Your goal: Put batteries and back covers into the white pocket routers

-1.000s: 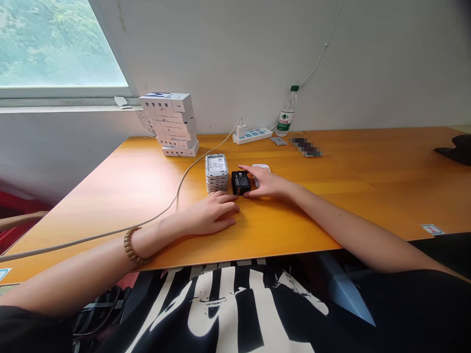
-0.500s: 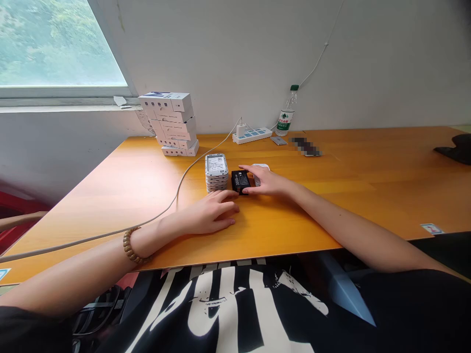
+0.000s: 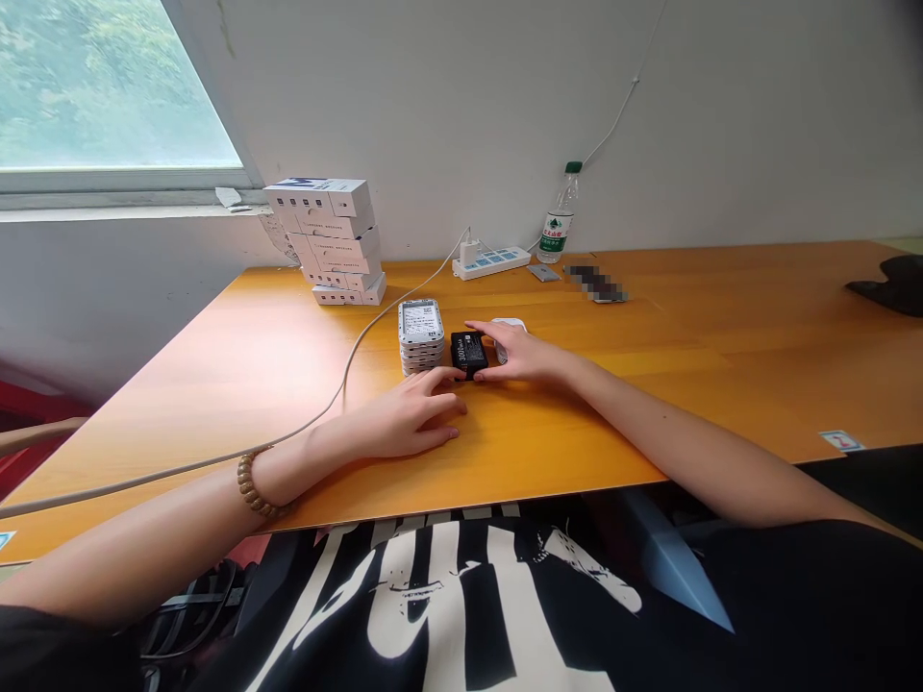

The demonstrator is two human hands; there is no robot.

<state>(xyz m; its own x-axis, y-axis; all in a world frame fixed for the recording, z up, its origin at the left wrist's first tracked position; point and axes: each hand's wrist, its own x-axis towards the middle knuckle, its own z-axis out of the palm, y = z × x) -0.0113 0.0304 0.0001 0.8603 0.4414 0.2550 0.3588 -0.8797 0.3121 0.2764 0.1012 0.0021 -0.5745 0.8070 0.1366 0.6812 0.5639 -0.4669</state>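
Observation:
A small stack of black batteries [image 3: 470, 354] with white print sits on the wooden table. My right hand [image 3: 530, 351] grips it from the right, index finger along the far edge and thumb at the near edge. My left hand [image 3: 411, 418] rests on the tabletop with its fingers apart; its index fingertip reaches the near side of the batteries. Just left of them stands a stack of white device shells [image 3: 421, 332], the top one showing a printed label. Partly hidden behind my right hand is a rounded white item [image 3: 511, 324].
White boxes [image 3: 338, 245] are piled at the back left. A white cable [image 3: 346, 380] crosses the table from a power strip [image 3: 491, 262]. Behind are a water bottle [image 3: 558, 226], a small grey card-like piece [image 3: 543, 273] and a blurred-out dark object [image 3: 598, 284].
The whole view has shifted slightly. Both hands keep nearly the same places around the batteries, with the left index fingertip a little farther over their near edge.

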